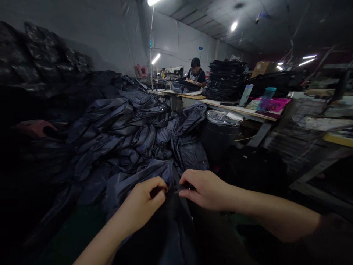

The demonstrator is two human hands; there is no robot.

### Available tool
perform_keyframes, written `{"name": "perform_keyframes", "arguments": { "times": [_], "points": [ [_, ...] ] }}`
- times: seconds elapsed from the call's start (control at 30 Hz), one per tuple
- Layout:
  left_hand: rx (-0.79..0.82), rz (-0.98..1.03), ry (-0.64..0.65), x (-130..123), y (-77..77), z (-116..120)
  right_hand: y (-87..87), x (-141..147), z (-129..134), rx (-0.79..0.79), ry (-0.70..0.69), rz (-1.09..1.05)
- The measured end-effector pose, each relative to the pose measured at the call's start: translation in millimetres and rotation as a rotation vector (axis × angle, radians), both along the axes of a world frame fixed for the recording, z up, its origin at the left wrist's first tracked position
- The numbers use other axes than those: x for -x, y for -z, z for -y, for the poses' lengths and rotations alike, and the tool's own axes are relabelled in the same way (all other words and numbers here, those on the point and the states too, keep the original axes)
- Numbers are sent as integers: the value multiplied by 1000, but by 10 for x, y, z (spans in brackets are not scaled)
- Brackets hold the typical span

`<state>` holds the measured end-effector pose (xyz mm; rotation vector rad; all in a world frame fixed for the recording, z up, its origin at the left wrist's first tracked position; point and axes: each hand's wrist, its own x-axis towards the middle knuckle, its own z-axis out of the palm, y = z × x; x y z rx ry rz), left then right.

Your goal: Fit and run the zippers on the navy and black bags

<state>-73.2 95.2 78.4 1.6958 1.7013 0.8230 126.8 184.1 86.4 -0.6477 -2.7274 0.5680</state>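
Left hand (143,198) closed in a pinch on the edge of a dark navy nylon bag (168,230); right hand (205,190) pinching a small dark tab (183,188) at that same edge, the hands just apart. Bag sits directly below both hands, in front of a heap of navy bags (124,136). Farther off, a seated co-worker (195,73) at a long table (234,109), beside a stack of black bags (224,81)
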Motion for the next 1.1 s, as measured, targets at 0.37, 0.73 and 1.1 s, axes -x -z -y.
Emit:
{"name": "perform_keyframes", "arguments": {
  "times": [0.37,0.73,1.1],
  "points": [
    [-86,-77,-138,50,-57,-89,40,113,-4,-100,-17,1],
    [-385,-567,-184,460,-200,-690,420,184,-422,529,289,-503],
    [141,-442,317,288,-346,-1149,620,284,-674,818,380,-539]
  ]
}}
